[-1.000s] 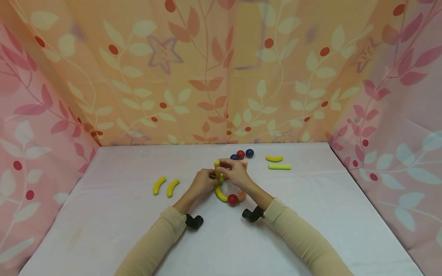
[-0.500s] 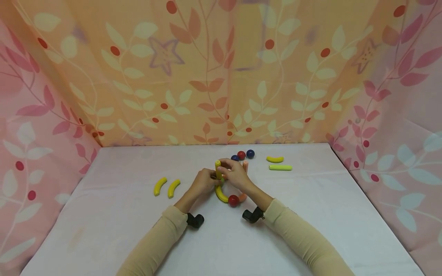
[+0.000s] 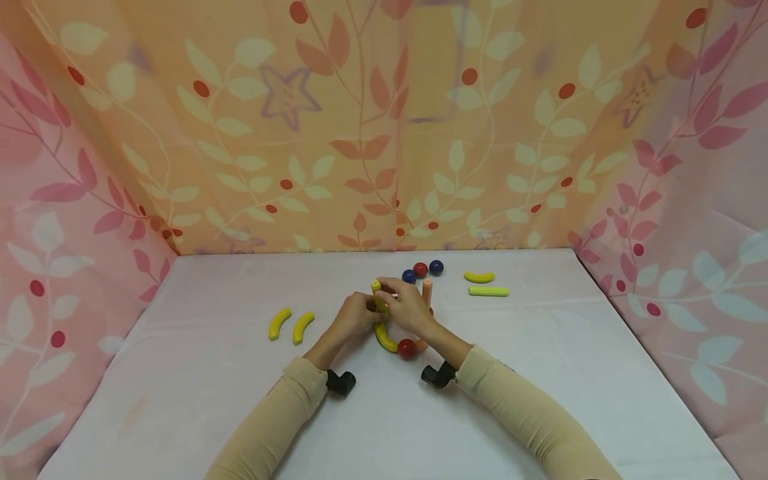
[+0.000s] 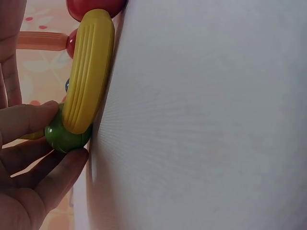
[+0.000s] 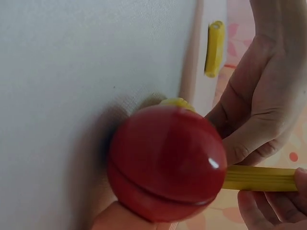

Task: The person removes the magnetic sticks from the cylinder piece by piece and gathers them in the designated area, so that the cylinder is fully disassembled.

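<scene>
My left hand pinches a green ball in the left wrist view; a curved yellow piece joins that ball to a red ball. Between thumb and fingers, my right hand holds an upright yellow stick above the left fingers. The stick's lower end is hidden by the hands. In the head view, the curved yellow piece meets the red ball at the near side. An orange stick stands upright just beyond my right hand.
Two curved yellow pieces lie left of the hands. Behind them are blue balls and another red ball. At the back right lie a curved yellow piece and a straight yellow-green stick.
The top of the upright yellow stick has tilted slightly left, and my right hand has shifted a little with it. My left hand stays nearly in place.
</scene>
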`<state>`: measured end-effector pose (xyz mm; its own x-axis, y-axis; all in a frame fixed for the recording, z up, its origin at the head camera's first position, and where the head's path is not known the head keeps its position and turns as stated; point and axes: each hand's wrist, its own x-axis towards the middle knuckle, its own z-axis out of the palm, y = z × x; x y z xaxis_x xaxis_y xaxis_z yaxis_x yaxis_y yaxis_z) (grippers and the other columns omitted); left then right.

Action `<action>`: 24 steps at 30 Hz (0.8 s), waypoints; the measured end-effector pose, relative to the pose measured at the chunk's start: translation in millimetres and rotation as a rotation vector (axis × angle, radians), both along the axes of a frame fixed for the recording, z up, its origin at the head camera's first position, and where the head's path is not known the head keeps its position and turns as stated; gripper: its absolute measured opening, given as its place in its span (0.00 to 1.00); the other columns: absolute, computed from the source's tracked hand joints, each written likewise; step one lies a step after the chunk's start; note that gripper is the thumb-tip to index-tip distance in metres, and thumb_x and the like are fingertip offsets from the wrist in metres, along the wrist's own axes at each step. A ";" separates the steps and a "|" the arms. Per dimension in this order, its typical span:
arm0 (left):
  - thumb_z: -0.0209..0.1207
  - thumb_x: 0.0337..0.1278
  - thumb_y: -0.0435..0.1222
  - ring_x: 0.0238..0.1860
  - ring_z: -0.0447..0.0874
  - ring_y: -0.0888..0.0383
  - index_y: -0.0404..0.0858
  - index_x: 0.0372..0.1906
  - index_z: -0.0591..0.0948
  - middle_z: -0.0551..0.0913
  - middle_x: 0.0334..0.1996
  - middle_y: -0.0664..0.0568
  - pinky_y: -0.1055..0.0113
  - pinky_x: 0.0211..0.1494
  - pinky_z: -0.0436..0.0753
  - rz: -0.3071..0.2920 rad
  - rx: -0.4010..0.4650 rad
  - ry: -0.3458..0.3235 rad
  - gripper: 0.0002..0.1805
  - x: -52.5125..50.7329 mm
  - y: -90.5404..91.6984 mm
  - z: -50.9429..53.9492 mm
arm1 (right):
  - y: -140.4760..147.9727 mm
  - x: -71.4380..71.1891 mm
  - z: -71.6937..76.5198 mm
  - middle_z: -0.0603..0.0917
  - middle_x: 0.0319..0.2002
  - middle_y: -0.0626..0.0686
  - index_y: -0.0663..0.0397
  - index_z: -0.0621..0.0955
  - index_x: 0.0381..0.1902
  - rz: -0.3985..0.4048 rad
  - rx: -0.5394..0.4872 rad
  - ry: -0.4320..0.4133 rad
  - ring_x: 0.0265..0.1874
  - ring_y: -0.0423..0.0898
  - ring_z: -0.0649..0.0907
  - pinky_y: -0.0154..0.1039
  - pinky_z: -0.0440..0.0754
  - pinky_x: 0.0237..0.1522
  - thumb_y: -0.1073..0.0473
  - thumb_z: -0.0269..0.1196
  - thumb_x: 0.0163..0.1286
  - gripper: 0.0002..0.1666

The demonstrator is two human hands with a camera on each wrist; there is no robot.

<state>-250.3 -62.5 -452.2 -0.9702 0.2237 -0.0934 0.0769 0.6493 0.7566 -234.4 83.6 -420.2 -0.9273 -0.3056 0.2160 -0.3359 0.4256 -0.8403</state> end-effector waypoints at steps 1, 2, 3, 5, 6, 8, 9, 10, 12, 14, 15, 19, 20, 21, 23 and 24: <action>0.69 0.53 0.34 0.39 0.85 0.54 0.30 0.44 0.86 0.89 0.38 0.44 0.63 0.44 0.86 -0.001 0.009 -0.006 0.15 -0.1 0.1 -0.3 | -0.2 0.1 1.4 0.82 0.54 0.62 0.66 0.76 0.61 -0.011 0.003 0.013 0.54 0.55 0.82 0.49 0.82 0.56 0.64 0.56 0.73 0.20; 0.68 0.53 0.33 0.38 0.85 0.55 0.30 0.43 0.86 0.89 0.38 0.44 0.63 0.43 0.86 0.000 0.016 -0.013 0.14 -0.1 0.1 -0.6 | -0.5 0.7 4.6 0.83 0.54 0.62 0.66 0.76 0.60 -0.019 0.000 0.040 0.54 0.55 0.82 0.48 0.82 0.55 0.64 0.56 0.73 0.20; 0.68 0.53 0.34 0.38 0.84 0.56 0.30 0.44 0.86 0.89 0.38 0.45 0.64 0.43 0.85 0.001 0.025 -0.019 0.14 -0.4 0.2 -1.0 | -1.0 1.4 9.3 0.83 0.53 0.62 0.66 0.76 0.60 -0.029 -0.003 0.066 0.53 0.55 0.83 0.48 0.83 0.54 0.64 0.56 0.73 0.20; 0.68 0.53 0.34 0.39 0.83 0.57 0.31 0.45 0.86 0.89 0.39 0.45 0.65 0.43 0.85 0.009 0.042 -0.027 0.14 -1.0 0.0 -1.2 | -2.0 2.7 21.2 0.83 0.51 0.62 0.65 0.77 0.59 -0.031 -0.016 0.131 0.51 0.54 0.83 0.47 0.84 0.52 0.64 0.57 0.73 0.20; 0.68 0.53 0.33 0.39 0.82 0.57 0.31 0.45 0.86 0.88 0.39 0.45 0.65 0.43 0.84 0.009 0.050 -0.026 0.15 -1.3 -0.3 -1.1 | -2.8 3.7 28.4 0.84 0.50 0.61 0.65 0.77 0.59 -0.029 -0.025 0.165 0.50 0.54 0.84 0.47 0.84 0.52 0.64 0.57 0.72 0.20; 0.68 0.53 0.33 0.40 0.82 0.56 0.31 0.46 0.86 0.88 0.40 0.45 0.65 0.44 0.84 0.022 0.070 -0.031 0.16 -1.5 -0.6 -0.4 | -3.6 6.3 41.9 0.84 0.48 0.61 0.65 0.78 0.58 -0.010 -0.047 0.219 0.49 0.54 0.84 0.47 0.84 0.51 0.65 0.58 0.72 0.19; 0.68 0.53 0.34 0.41 0.82 0.56 0.32 0.47 0.85 0.88 0.41 0.45 0.65 0.45 0.84 0.028 0.074 -0.032 0.16 -1.6 -0.6 0.1 | -3.5 7.3 46.6 0.84 0.48 0.61 0.64 0.78 0.58 0.001 -0.056 0.226 0.48 0.53 0.84 0.47 0.84 0.51 0.64 0.58 0.71 0.18; 0.68 0.53 0.34 0.42 0.82 0.55 0.32 0.48 0.85 0.88 0.41 0.45 0.64 0.46 0.84 0.032 0.075 -0.035 0.16 -1.5 -0.6 0.4 | -2.9 8.2 49.8 0.84 0.47 0.60 0.64 0.79 0.57 0.013 -0.063 0.233 0.48 0.53 0.84 0.46 0.84 0.51 0.65 0.58 0.71 0.18; 0.68 0.53 0.34 0.45 0.82 0.54 0.32 0.48 0.85 0.88 0.43 0.45 0.62 0.48 0.84 0.037 0.071 -0.040 0.17 -0.8 -0.4 0.8 | -0.6 9.9 52.7 0.85 0.47 0.60 0.64 0.79 0.56 0.020 -0.070 0.231 0.48 0.53 0.84 0.45 0.84 0.51 0.64 0.59 0.71 0.18; 0.68 0.54 0.35 0.48 0.82 0.53 0.33 0.49 0.85 0.88 0.45 0.45 0.60 0.51 0.83 0.044 0.066 -0.057 0.17 0.1 -0.1 0.9 | 3.2 11.0 52.2 0.85 0.46 0.59 0.64 0.80 0.55 0.020 -0.079 0.219 0.48 0.52 0.84 0.44 0.84 0.51 0.64 0.60 0.70 0.17; 0.68 0.54 0.35 0.49 0.82 0.53 0.33 0.49 0.85 0.88 0.45 0.45 0.60 0.53 0.83 0.044 0.061 -0.061 0.17 0.6 0.1 0.7 | 5.3 11.1 51.4 0.85 0.46 0.59 0.64 0.80 0.54 0.021 -0.085 0.212 0.48 0.52 0.84 0.43 0.84 0.51 0.64 0.60 0.70 0.17; 0.67 0.55 0.35 0.49 0.83 0.52 0.32 0.49 0.85 0.87 0.46 0.45 0.58 0.55 0.82 0.040 0.060 -0.067 0.17 1.7 -0.2 0.4 | 15.3 11.2 48.9 0.85 0.44 0.60 0.65 0.80 0.54 0.036 -0.117 0.203 0.45 0.52 0.85 0.39 0.85 0.48 0.63 0.61 0.69 0.17; 0.67 0.55 0.34 0.49 0.83 0.52 0.32 0.49 0.85 0.87 0.46 0.45 0.58 0.55 0.82 0.036 0.058 -0.059 0.17 1.7 -0.3 0.2 | 18.2 11.2 49.2 0.85 0.44 0.61 0.64 0.80 0.54 0.040 -0.124 0.203 0.43 0.52 0.85 0.37 0.85 0.47 0.63 0.62 0.69 0.17; 0.67 0.55 0.34 0.49 0.83 0.52 0.32 0.49 0.85 0.88 0.46 0.45 0.58 0.55 0.82 0.032 0.058 -0.056 0.17 1.6 -0.4 -0.1 | 21.1 11.1 49.8 0.85 0.43 0.61 0.64 0.80 0.54 0.041 -0.132 0.202 0.42 0.52 0.85 0.35 0.85 0.46 0.63 0.62 0.69 0.17; 0.67 0.55 0.34 0.49 0.83 0.52 0.32 0.49 0.85 0.88 0.45 0.45 0.58 0.56 0.82 0.028 0.058 -0.053 0.17 1.5 -0.3 -0.2 | 27.3 10.7 51.7 0.85 0.42 0.61 0.64 0.80 0.54 0.043 -0.141 0.202 0.40 0.52 0.85 0.32 0.84 0.44 0.63 0.63 0.68 0.17; 0.67 0.55 0.34 0.49 0.83 0.52 0.32 0.49 0.85 0.87 0.45 0.45 0.57 0.56 0.81 0.029 0.061 -0.057 0.17 1.5 -0.3 0.0 | 30.7 10.2 52.5 0.85 0.42 0.61 0.64 0.80 0.54 0.044 -0.144 0.202 0.40 0.52 0.85 0.30 0.83 0.43 0.63 0.63 0.68 0.17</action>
<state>-248.8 -62.8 -452.2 -0.9698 0.2029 -0.1354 0.0149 0.6034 0.7973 -224.2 114.3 -367.7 -0.8475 -0.2971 0.4399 -0.5187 0.2878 -0.8050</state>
